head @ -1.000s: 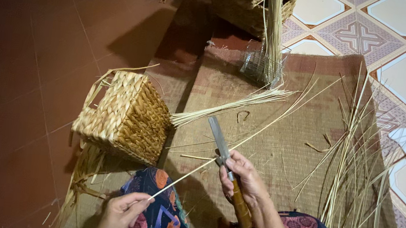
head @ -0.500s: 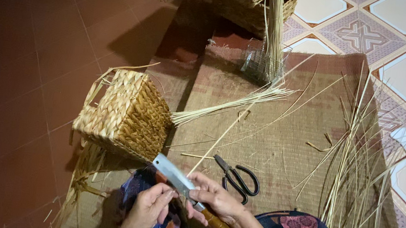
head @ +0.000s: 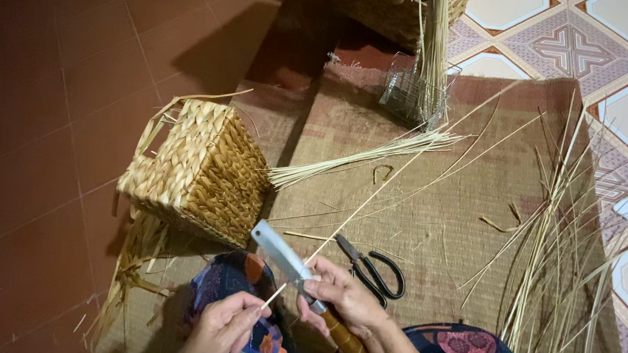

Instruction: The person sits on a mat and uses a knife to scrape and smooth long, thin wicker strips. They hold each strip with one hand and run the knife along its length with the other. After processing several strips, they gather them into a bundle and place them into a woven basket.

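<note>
Head view, lower centre: a wooden-handled flat steel knife [head: 287,255] is gripped by the right hand [head: 344,298]; a thin pale straw stalk [head: 373,200] is pinched by the left hand [head: 222,329].

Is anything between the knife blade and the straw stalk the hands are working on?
Nothing visible. The right hand holds the knife by its wooden handle, blade lying right against the thin stalk, whose near end the left hand pinches. The scissors lie apart on the mat.
</note>
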